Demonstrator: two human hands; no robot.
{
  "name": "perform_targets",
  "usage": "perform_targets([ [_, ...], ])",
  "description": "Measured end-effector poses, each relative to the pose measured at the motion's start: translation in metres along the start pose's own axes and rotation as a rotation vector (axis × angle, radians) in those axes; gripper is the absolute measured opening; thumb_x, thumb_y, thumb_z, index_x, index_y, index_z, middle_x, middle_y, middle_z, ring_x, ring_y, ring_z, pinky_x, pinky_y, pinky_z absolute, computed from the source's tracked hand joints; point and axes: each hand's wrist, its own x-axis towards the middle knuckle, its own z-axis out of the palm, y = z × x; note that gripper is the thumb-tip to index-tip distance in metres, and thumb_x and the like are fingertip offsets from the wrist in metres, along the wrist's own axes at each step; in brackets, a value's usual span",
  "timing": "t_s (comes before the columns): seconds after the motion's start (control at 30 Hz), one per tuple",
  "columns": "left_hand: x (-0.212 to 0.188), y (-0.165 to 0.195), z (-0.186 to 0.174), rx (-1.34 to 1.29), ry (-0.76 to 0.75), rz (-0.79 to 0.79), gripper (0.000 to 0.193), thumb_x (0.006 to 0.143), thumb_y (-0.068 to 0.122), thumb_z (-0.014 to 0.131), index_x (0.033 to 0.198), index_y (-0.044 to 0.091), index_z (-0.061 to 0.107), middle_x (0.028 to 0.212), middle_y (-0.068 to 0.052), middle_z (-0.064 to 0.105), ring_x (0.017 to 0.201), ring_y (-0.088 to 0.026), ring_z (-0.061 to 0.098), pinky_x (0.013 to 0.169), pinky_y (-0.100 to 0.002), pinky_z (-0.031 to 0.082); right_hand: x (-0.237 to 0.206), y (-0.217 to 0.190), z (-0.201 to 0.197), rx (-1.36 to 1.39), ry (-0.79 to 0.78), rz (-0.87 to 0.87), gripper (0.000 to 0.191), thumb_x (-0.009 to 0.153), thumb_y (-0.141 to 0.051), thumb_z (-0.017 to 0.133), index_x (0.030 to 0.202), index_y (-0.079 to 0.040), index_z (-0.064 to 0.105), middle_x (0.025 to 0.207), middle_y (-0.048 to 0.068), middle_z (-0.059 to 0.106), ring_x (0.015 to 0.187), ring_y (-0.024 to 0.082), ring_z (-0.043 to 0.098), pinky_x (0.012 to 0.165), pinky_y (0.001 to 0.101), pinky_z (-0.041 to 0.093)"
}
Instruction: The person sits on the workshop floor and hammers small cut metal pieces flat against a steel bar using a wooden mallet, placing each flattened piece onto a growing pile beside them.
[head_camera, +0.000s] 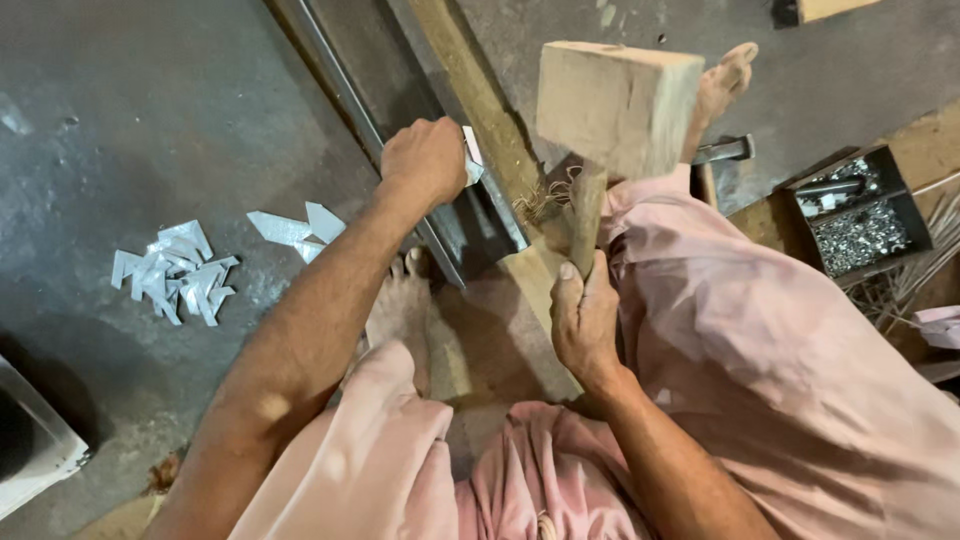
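Right hand (585, 320): your fingers are wrapped tight around the handle of a wooden mallet (615, 105), low on the shaft, likely to give the head more swing.
Mallet: head is a pale, square-cut block of raw wood, raised above your hand and blurred at its edges; the handle is darker and rounder, with frayed fibres where it enters the head.
Left hand (425, 160): closed in a fist on a small metal piece (470, 160), pinning it against the metal rail (455, 225), seemingly to steady it under the mallet.
Metal piece: thin, shiny sheet, its bent corner showing just right of your knuckles.
Metal rail: long, dark, grooved bar running away from your left hand and back toward your foot (400, 310), which rests just beside it.
Wooden plank (480, 110): rough, tan, lying alongside the rail, between your two hands.
Cut pieces (175, 275): bright pointed sheet offcuts heaped on the grey floor (150, 120), well left of your left hand; two more (300, 225) nearer it.
Tray (860, 215): dark square box of small silvery fasteners, well right of your right hand.
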Motion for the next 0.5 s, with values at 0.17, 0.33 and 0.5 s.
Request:
perform_targets([
  [0.17,0.001,-0.003,0.001,0.019,-0.009,-0.006,0.023,0.08,0.009,0.071,0.101,0.002,0.075,0.108,-0.026,0.072,0.104,-0.043,0.069,0.089,-0.05,0.057,-0.002,0.001,0.002,-0.158,-0.167,-0.082,0.022,0.106,-0.025,0.052,0.105,-0.003,0.05,0.068,0.024,0.057,0.061,0.044,0.057,0.055,0.0472,0.043],
  [0.33,-0.004,0.004,-0.007,-0.009,-0.009,0.011,0.029,0.077,0.016,0.077,0.103,0.003,0.073,0.109,-0.025,0.071,0.104,-0.044,0.068,0.088,-0.051,0.056,-0.002,0.003,-0.001,-0.186,-0.146,-0.03,0.021,0.104,-0.023,0.05,0.11,-0.002,0.049,0.07,0.026,0.057,0.066,0.047,0.059,0.058,0.0502,0.043],
  [0.5,-0.022,-0.007,-0.023,-0.228,0.198,0.235,0.023,0.081,0.006,0.07,0.101,0.009,0.078,0.103,-0.027,0.07,0.101,-0.045,0.067,0.089,-0.053,0.053,-0.01,-0.004,-0.009,-0.081,-0.03,-0.054,0.021,0.104,-0.023,0.05,0.106,-0.001,0.052,0.069,0.025,0.059,0.061,0.043,0.06,0.059,0.0455,0.049],
])
